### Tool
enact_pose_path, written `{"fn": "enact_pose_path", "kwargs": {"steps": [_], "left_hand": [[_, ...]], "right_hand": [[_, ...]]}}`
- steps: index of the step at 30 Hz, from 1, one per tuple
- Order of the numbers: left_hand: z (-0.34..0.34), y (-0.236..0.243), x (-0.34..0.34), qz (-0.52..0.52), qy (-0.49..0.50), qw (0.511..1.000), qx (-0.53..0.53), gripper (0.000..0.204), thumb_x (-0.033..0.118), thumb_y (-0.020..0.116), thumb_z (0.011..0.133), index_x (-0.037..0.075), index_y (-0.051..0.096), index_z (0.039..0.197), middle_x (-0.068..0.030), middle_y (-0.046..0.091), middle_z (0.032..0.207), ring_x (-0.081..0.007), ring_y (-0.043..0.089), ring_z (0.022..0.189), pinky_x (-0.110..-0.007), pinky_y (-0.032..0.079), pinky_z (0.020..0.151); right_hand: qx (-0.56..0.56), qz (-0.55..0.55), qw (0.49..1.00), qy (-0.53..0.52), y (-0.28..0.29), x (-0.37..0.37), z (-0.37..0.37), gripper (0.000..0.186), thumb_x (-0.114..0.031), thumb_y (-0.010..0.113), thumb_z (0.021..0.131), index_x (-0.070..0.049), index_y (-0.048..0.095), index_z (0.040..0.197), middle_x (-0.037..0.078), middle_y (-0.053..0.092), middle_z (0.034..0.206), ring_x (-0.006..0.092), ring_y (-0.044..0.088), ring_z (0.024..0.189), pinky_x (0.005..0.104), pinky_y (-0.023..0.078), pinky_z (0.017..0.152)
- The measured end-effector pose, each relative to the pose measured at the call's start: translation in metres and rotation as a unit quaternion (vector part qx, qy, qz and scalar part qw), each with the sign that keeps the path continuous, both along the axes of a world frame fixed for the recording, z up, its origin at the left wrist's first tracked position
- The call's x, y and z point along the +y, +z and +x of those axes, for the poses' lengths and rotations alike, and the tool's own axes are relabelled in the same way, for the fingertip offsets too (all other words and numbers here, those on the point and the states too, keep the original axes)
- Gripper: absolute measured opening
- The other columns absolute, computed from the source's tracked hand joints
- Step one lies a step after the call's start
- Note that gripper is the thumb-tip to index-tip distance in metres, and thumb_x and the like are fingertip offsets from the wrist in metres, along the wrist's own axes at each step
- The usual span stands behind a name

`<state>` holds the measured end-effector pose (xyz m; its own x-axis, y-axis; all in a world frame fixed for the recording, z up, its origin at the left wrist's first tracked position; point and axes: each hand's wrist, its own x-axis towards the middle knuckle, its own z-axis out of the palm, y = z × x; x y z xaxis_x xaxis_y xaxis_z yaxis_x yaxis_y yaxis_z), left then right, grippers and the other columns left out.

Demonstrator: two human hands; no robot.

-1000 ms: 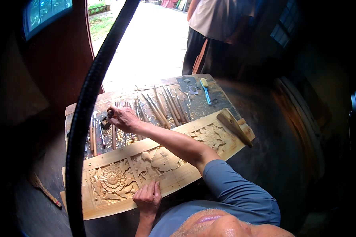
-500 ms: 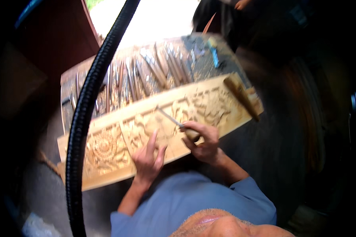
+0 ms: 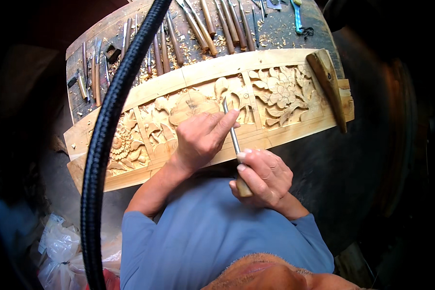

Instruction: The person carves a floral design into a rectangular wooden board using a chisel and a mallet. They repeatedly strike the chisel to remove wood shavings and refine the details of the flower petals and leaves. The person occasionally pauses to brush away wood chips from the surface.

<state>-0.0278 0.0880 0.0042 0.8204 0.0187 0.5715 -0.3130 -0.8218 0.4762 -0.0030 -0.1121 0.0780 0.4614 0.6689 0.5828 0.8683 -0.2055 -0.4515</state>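
Note:
A long carved wooden panel (image 3: 280, 92) with floral reliefs lies across the bench before me. My right hand (image 3: 263, 176) is closed round the wooden handle of a chisel (image 3: 233, 137), its metal shaft angled up toward the carving, tip at the relief right of the centre. My left hand (image 3: 200, 137) rests on the panel, fingers bent and pressed against the chisel's shaft near its upper end. A thick wooden piece (image 3: 326, 87) lies slantwise on the panel's right end.
Chisels and gouges (image 3: 195, 26) lie in a row among shavings on the worn bench (image 3: 280, 36), with a blue-handled brush (image 3: 296, 17) at far right. A black braided cable (image 3: 113, 121) crosses the view at left. Plastic bags (image 3: 63, 246) lie low at left.
My right hand came back from the tool row holding the chisel. My left hand moved up from the front edge onto the shaft. The view tilted down, so doorway and standing person left it.

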Motion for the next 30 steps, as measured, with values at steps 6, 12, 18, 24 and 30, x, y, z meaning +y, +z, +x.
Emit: {"fn": "enact_pose_path", "kwargs": {"steps": [6,12,18,24,30], "left_hand": [[0.011,-0.007,-0.004,-0.024,-0.022,0.999,-0.021,0.030,0.021,0.089,0.083,0.009,0.079,0.109,-0.0042,0.074,0.088,-0.0225,0.072,0.078,-0.037,0.059,0.069],[0.010,-0.015,0.008,-0.099,-0.082,0.992,-0.008,0.030,0.022,0.089,0.081,0.011,0.080,0.107,-0.0050,0.076,0.092,-0.0242,0.075,0.085,-0.042,0.064,0.081],[0.003,-0.010,0.022,-0.090,-0.091,0.992,0.019,0.033,0.020,0.086,0.077,0.011,0.082,0.108,-0.0058,0.078,0.095,-0.0263,0.077,0.086,-0.041,0.064,0.079],[-0.017,-0.008,0.025,-0.108,-0.040,0.991,0.071,0.035,0.017,0.085,0.079,0.009,0.084,0.113,-0.0117,0.080,0.103,-0.0305,0.078,0.090,-0.044,0.065,0.084],[-0.063,-0.021,-0.004,-0.477,0.193,0.844,0.147,0.029,0.011,0.077,0.102,-0.002,0.076,0.128,-0.0181,0.081,0.117,-0.0326,0.080,0.107,-0.045,0.065,0.093]], "right_hand": [[0.001,0.085,0.977,0.195,-0.041,0.029,0.017,0.031,-0.015,0.080,0.098,-0.007,0.051,0.091,0.019,0.078,0.106,0.0304,0.079,0.096,0.0514,0.068,0.091],[-0.068,0.095,0.934,0.337,-0.059,0.045,0.035,0.025,-0.026,0.074,0.101,-0.004,0.063,0.103,0.018,0.077,0.108,0.0268,0.078,0.088,0.0373,0.064,0.078],[-0.147,0.089,0.891,0.421,-0.070,0.068,0.051,0.029,-0.017,0.069,0.087,-0.004,0.069,0.113,0.016,0.076,0.106,0.0166,0.067,0.070,0.0298,0.053,0.064],[-0.121,0.139,0.889,0.420,-0.089,0.087,0.045,0.032,-0.020,0.068,0.087,-0.008,0.070,0.116,0.006,0.069,0.088,0.0074,0.050,0.057,0.0260,0.037,0.053],[-0.117,0.137,0.892,0.415,-0.090,0.088,0.052,0.024,-0.020,0.067,0.091,-0.002,0.067,0.107,0.000,0.057,0.075,0.0083,0.051,0.055,0.0263,0.035,0.051]]}}
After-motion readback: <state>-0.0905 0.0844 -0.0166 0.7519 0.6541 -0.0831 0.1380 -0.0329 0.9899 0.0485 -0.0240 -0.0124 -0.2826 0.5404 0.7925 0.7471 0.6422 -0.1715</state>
